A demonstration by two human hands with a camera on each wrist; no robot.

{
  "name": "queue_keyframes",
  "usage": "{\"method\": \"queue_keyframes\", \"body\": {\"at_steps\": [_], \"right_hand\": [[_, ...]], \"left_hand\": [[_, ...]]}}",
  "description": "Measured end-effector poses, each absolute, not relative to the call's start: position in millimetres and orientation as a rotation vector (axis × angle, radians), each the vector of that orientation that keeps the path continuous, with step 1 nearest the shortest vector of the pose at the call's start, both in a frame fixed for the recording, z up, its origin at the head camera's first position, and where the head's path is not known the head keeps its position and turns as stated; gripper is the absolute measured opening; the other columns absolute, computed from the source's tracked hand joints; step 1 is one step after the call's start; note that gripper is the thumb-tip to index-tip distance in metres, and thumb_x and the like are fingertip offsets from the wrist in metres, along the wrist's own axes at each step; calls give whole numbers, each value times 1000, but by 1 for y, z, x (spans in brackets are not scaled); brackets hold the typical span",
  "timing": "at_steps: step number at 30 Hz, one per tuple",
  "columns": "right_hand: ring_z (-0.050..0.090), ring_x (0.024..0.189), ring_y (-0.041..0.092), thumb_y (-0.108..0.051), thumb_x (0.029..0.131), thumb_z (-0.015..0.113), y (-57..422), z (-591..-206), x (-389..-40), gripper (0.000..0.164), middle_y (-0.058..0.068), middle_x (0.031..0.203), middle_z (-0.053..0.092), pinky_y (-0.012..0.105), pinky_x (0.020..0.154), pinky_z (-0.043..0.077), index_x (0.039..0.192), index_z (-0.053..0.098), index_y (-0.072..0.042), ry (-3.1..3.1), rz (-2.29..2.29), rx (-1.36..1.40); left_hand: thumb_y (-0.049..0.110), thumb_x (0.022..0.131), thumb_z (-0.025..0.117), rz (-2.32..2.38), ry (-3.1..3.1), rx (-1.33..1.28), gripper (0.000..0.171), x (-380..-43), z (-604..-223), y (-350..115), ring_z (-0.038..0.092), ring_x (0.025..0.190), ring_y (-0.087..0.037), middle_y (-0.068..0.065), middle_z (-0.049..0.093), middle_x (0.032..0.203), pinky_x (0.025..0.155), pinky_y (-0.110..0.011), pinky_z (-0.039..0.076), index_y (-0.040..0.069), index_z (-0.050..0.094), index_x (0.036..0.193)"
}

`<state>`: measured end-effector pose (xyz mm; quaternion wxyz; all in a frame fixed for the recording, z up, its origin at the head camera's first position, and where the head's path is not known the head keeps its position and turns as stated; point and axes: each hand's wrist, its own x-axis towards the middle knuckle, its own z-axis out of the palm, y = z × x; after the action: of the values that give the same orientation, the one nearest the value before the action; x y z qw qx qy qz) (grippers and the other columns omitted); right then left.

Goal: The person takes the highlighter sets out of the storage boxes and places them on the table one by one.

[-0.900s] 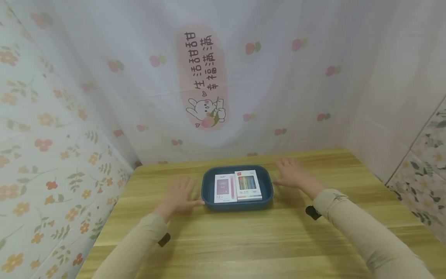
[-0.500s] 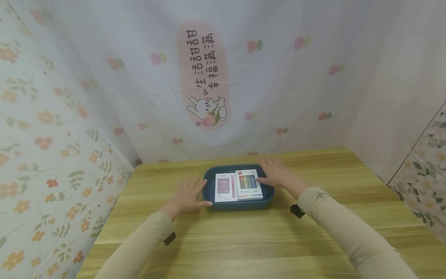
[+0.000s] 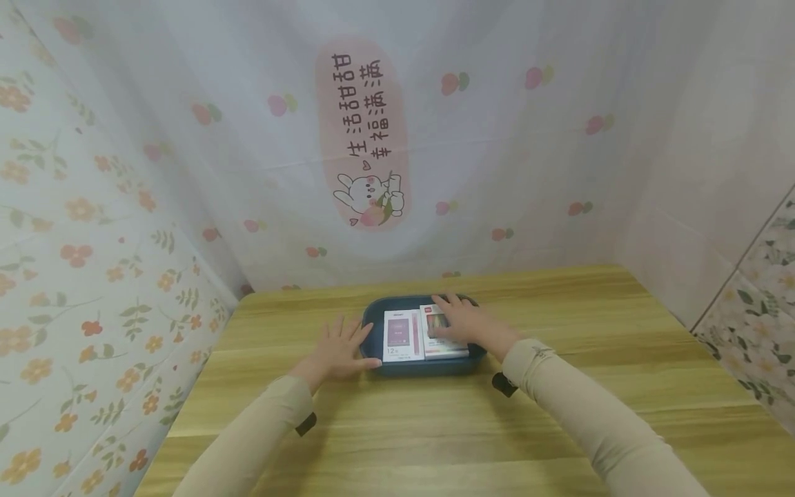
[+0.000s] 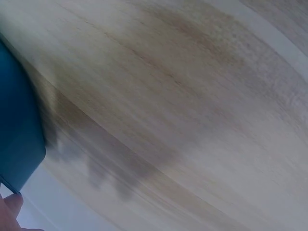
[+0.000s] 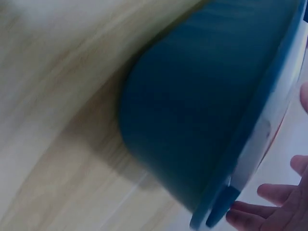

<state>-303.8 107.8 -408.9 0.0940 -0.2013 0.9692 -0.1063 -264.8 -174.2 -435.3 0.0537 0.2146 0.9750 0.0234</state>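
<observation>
A dark blue tray (image 3: 428,369) with rounded corners stands on the table and holds two flat boxes side by side. The left box (image 3: 400,338) is white with a purple panel and the number 12. Beside it lies a white box (image 3: 439,346) with a multicoloured window, partly covered by my right hand (image 3: 467,326). That hand reaches over the tray's right side with fingers spread; in the right wrist view its fingers (image 5: 276,194) are apart near the rim. My left hand (image 3: 337,352) touches the tray's left rim with fingers spread and the thumb along the front.
The wood-grain table (image 3: 397,428) extends around the tray. A white curtain (image 3: 497,152) with fruit prints and a rabbit picture hangs behind it. Flowered cloth (image 3: 93,276) hangs at the left and more patterned cloth (image 3: 764,297) at the right.
My right hand has moved left, from beside the tray to over the multicoloured box. My left hand has come slightly right onto the tray's rim. Tray and boxes stay in place.
</observation>
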Motion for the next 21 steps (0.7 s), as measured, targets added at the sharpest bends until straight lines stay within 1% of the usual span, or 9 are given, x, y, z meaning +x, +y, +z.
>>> {"method": "queue_keyframes", "body": {"at_steps": [2, 5, 9, 13, 17, 21], "right_hand": [[34, 124, 50, -58, 85, 50, 105, -410, -302, 83, 26, 147, 19, 62, 96, 30, 147, 19, -11, 2858, -338, -584], [36, 122, 50, -61, 84, 48, 99, -412, -300, 84, 27, 146, 21, 59, 97, 32, 146, 21, -10, 2853, -350, -556], [40, 121, 48, -64, 82, 47, 91, -417, -301, 86, 26, 145, 24, 56, 95, 36, 145, 24, -10, 2887, -307, -529], [44, 117, 46, -66, 80, 49, 86, -419, -301, 87, 24, 144, 28, 54, 92, 39, 143, 30, -9, 2912, -269, -471], [43, 118, 46, -68, 78, 49, 82, -415, -298, 87, 23, 144, 28, 54, 93, 38, 142, 33, -12, 2906, -216, -432], [40, 120, 48, -66, 78, 52, 79, -408, -294, 84, 25, 143, 29, 55, 95, 37, 141, 35, -13, 2891, -203, -436]], "left_hand": [[71, 81, 40, 54, 2957, 640, 85, -265, -436, -174, 8, 136, -46, -13, 19, 151, 103, -66, 10, 20, 22, 147], [71, 81, 40, 42, 2947, 626, 86, -266, -436, -173, 9, 136, -46, -12, 19, 152, 103, -65, 10, 21, 21, 147], [71, 80, 41, 53, 2943, 617, 86, -265, -435, -173, 9, 136, -46, -10, 17, 152, 103, -65, 10, 20, 21, 147], [72, 80, 41, 70, 2940, 615, 86, -266, -436, -174, 8, 136, -46, -10, 16, 152, 103, -66, 8, 21, 21, 147], [73, 79, 39, 81, 2932, 617, 87, -267, -438, -174, 7, 136, -46, -10, 16, 153, 103, -66, 7, 22, 20, 147], [73, 80, 38, 101, 2921, 620, 87, -265, -435, -174, 7, 136, -47, -11, 15, 153, 102, -67, 7, 21, 20, 147]]}}
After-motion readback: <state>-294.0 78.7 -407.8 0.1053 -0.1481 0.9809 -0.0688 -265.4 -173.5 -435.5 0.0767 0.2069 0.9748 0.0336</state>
